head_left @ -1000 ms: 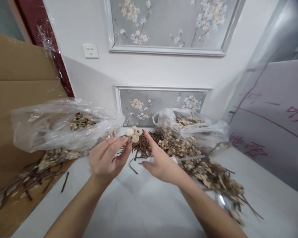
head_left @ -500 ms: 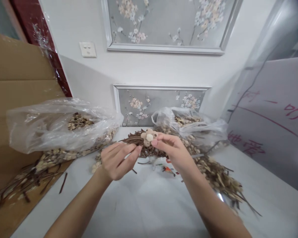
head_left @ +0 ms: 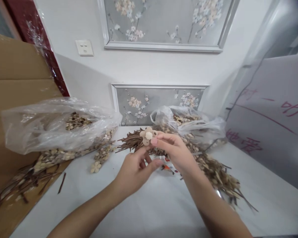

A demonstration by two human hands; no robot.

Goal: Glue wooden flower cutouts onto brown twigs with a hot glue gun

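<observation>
My right hand (head_left: 173, 148) pinches a small craft flower (head_left: 148, 135) with tan petals and a pale centre between thumb and fingers, holding it up over the table. Just below and to the left of it is my left hand (head_left: 134, 170). Its thumb stands apart from the bent fingers, and the index finger reaches up to the flower's lower edge; whether it touches cannot be made out. Behind the flower lies a bundle of thin brown twigs (head_left: 131, 141). A few orange and white items (head_left: 167, 168) show partly beneath my right hand.
Clear plastic bags (head_left: 49, 127) of small dried pieces stand at left, and another bag (head_left: 188, 124) at right. Loose flower pieces (head_left: 96, 167) lie left of my hands. A dried heap (head_left: 218, 175) is at right. A cardboard box (head_left: 17, 109) borders the left side.
My left hand has moved right and turned, its thumb now spread away below the flower. The right hand keeps the flower in nearly the same place.
</observation>
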